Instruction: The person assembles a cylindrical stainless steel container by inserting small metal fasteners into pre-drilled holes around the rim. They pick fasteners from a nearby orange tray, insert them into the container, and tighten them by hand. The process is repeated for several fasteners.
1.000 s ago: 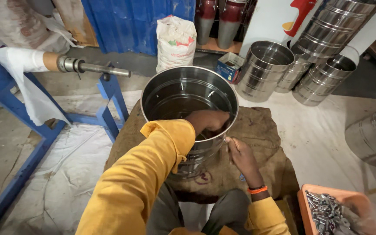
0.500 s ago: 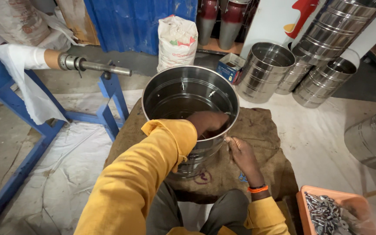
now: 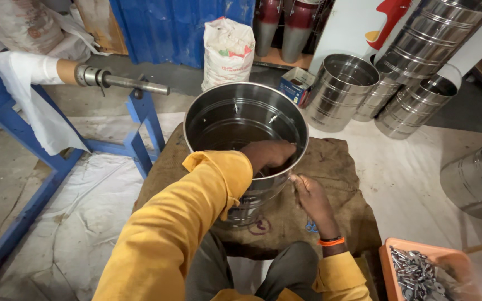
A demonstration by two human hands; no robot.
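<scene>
- Up front, the left hand (image 3: 269, 155) reaches over the rim into a big shiny steel drum (image 3: 235, 120), fingers curled against its inside wall.
- Just outside that wall, the right hand (image 3: 311, 198) pinches something tiny; I cannot tell what.
- Beside the right wrist sits an orange tray of metal bits (image 3: 419, 273).
- Under both hands lies brown sackcloth (image 3: 336, 167).

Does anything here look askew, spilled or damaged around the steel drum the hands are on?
Nothing stands out. The steel drum stands upright on the burlap mat, undented; the left hand reaches inside its rim, the right hand is at its outer wall. The orange tray keeps its metal fasteners inside; the spare drums lie stacked by the wall.
</scene>
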